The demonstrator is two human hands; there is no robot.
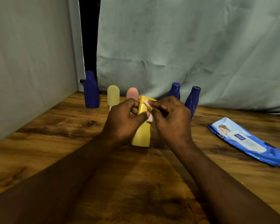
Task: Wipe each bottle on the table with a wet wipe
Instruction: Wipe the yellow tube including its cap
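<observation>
A yellow bottle (142,131) stands tilted on the wooden table (55,143) at the centre. My left hand (123,120) grips its upper part from the left. My right hand (170,117) pinches a small white wet wipe (148,110) against the bottle's top right side. Behind stand a tall dark blue bottle (91,91), a pale yellow bottle (113,95), a pink bottle (132,93) and two smaller dark blue bottles (174,91) (193,99), the last partly hidden by my right hand.
A blue pack of wet wipes (247,141) lies flat on the table at the right. A grey cloth backdrop (184,46) hangs behind the bottles, and a pale wall (31,62) closes off the left side.
</observation>
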